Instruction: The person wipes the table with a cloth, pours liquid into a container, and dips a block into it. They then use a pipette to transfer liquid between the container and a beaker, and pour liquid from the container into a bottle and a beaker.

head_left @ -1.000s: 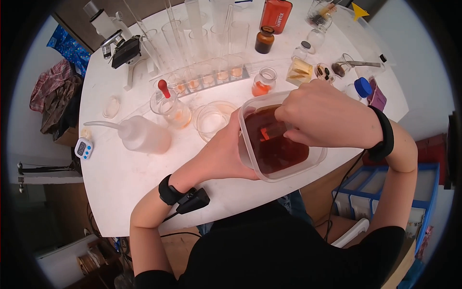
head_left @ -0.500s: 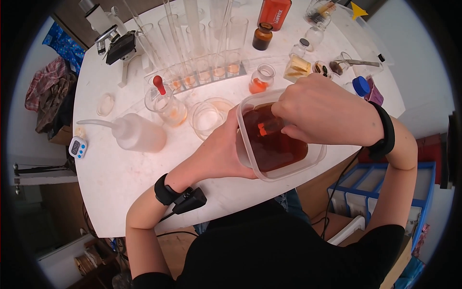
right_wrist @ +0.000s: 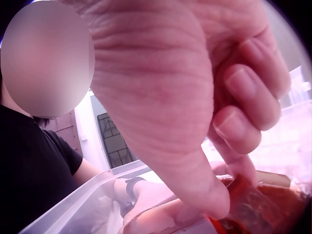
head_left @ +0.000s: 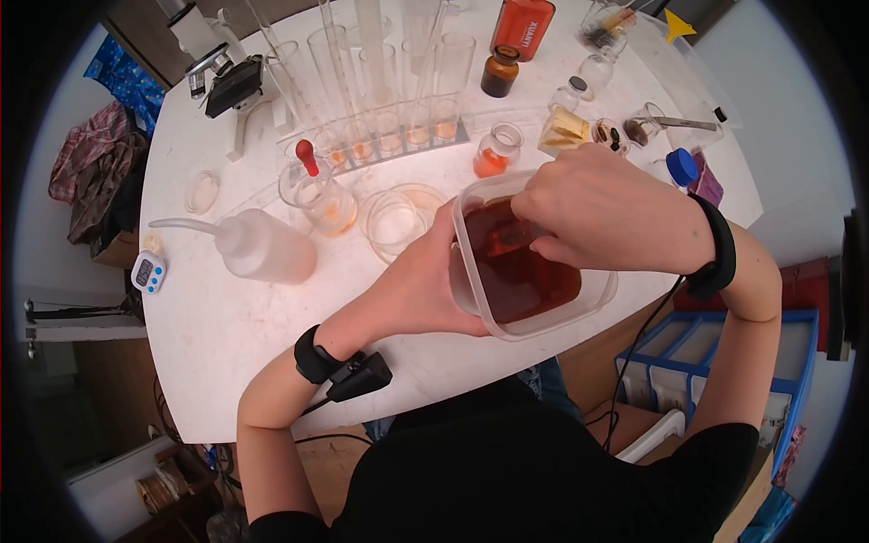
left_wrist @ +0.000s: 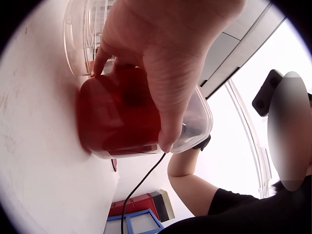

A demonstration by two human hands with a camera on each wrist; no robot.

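Note:
A clear plastic tub (head_left: pixel 597 297) of dark red liquid (head_left: pixel 529 285) is tilted near the table's front edge. My left hand (head_left: pixel 407 290) grips its left side; in the left wrist view that hand (left_wrist: pixel 163 58) has its thumb along the tub wall (left_wrist: pixel 119 119). Over the tub is my right hand (head_left: pixel 615 213), fingers bent at the liquid. From the right wrist, thumb and forefinger of the hand (right_wrist: pixel 175 92) pinch a thin transparent piece (right_wrist: pixel 251 204), partly in the red liquid, its lower part hidden; the other fingers are curled.
Left of the tub are glass dishes (head_left: pixel 394 224), a beaker with a red-bulbed dropper (head_left: pixel 307 157) and a wash bottle (head_left: pixel 269 249). Behind stand a rack of tubes (head_left: pixel 389 149), a jar of orange liquid (head_left: pixel 493 161) and a brown bottle (head_left: pixel 500 72). A blue-capped bottle (head_left: pixel 682 167) is at right.
The orange-red patch at the right fingertips in the earlier head views no longer shows as brightly. Both hands keep nearly the same place on and over the tub.

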